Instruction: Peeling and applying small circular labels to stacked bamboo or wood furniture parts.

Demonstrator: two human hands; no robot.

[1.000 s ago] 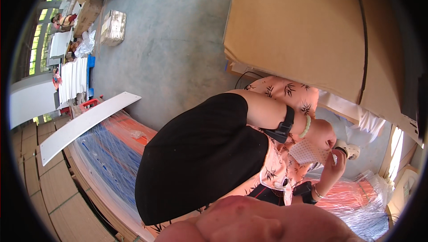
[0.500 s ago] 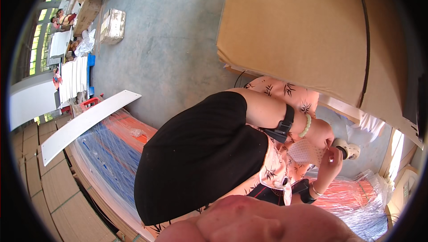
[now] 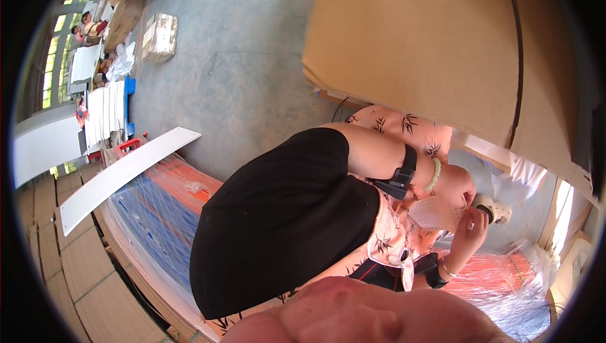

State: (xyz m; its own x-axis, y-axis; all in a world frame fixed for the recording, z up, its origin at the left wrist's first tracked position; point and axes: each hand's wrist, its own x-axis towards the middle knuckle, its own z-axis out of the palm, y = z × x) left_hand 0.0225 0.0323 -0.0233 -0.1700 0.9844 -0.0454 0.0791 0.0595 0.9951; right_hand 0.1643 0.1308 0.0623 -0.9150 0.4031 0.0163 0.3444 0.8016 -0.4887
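Observation:
My left hand (image 3: 457,185), with a pale green bead bracelet and a black strap on the forearm, is bent at the wrist with its fingers closed. Against its fingertips are those of my right hand (image 3: 470,232), which is also closed and has a silver bracelet and a black wristband. What the fingers pinch is too small to make out; a small white spot shows at the right fingers. A white dotted cloth-like piece (image 3: 435,215) lies between the two forearms, just beside the left hand. Whether either hand grips it, I cannot tell.
A large brown cardboard box (image 3: 410,40) stands close by at the upper right. A white board (image 3: 126,179) lies across plastic-wrapped stacks (image 3: 158,216) at left. A wrapped parcel (image 3: 160,38) sits on the grey floor (image 3: 240,46). Beyond my hands is a beige shoe (image 3: 502,213).
My right hand has shifted very slightly to the right. The left hand stays bent beside it, and the large box appears a little further left.

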